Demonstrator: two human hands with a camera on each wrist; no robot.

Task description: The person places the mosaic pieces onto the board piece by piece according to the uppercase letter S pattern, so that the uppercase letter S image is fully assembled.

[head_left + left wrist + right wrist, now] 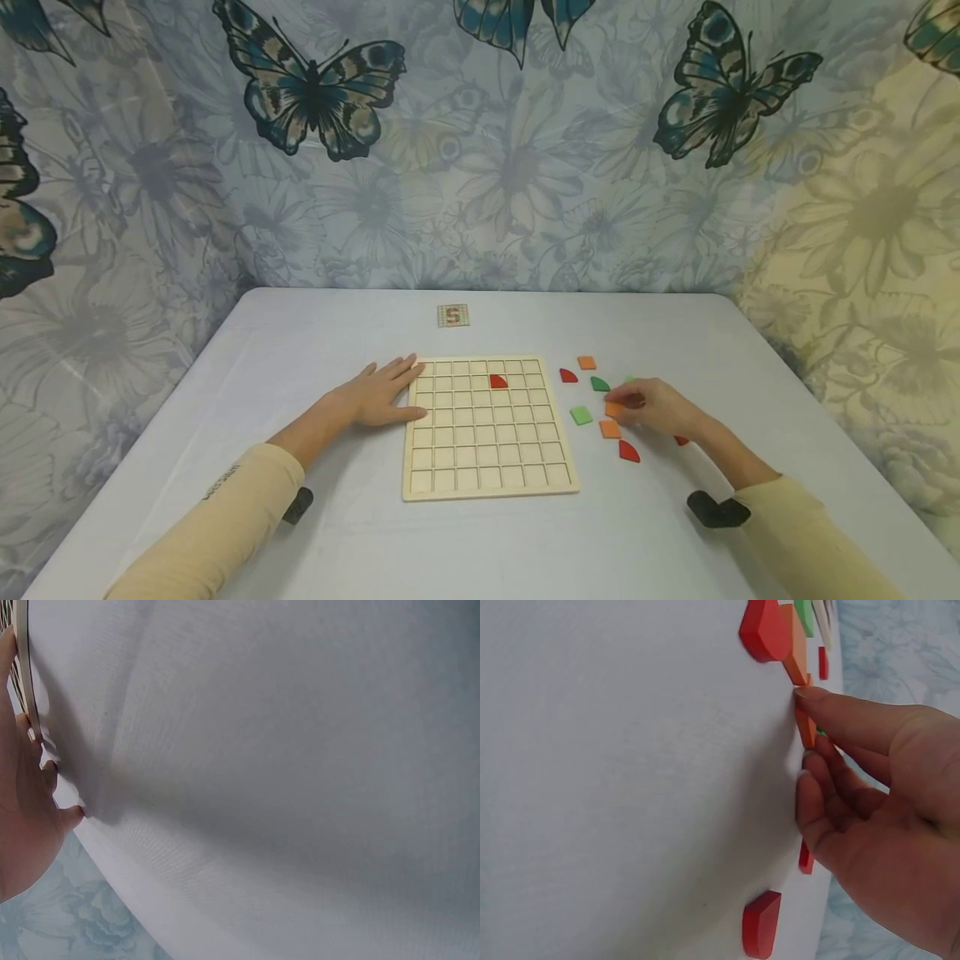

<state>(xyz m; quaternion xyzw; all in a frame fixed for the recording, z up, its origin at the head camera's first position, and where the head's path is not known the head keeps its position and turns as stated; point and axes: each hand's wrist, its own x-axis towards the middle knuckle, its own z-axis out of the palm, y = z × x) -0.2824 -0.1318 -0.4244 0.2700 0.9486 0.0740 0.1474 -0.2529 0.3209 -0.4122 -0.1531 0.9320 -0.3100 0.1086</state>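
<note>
A wooden grid board (416,486) lies flat on the white table, with one red quarter-round tile (498,382) in a cell of its second row. My left hand (377,395), fingers spread, rests on the board's left edge. To the right of the board, my right hand (654,406) pinches an orange square tile (805,724) between thumb and fingers, low over the table. Close by lie another orange tile (611,429), a light green square tile (581,415), a dark green tile (600,383) and a red quarter-round tile (629,451).
Behind the board lies a small patterned card (453,315). Farther back among the loose pieces are an orange tile (587,362) and a red tile (568,376). Another red tile (681,440) shows beneath the right wrist. A butterfly-print curtain (495,183) hangs behind the table.
</note>
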